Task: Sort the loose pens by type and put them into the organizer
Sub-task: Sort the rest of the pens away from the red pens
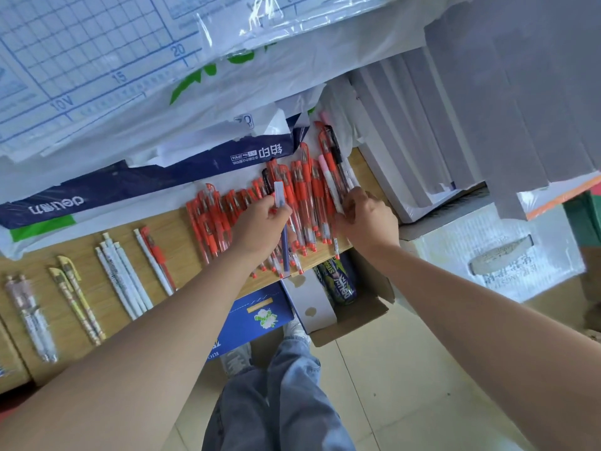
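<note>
Red pens (300, 187) heaped beside paper ream (162, 180); left hand (260, 226) pinches blue pen (285, 252), right hand (369, 219) white pen (335, 193).

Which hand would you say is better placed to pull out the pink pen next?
Right. The right hand sits at the red pens' right end, close to the pink pen; the left hand is farther and grips a blue pen.

A wooden shelf (180, 239) carries a heap of red pens (292, 196); white pens (123, 278), yellow pens (78, 301) and pink pens (31, 314) lie grouped leftward, beside wrapped paper reams (130, 187).
</note>
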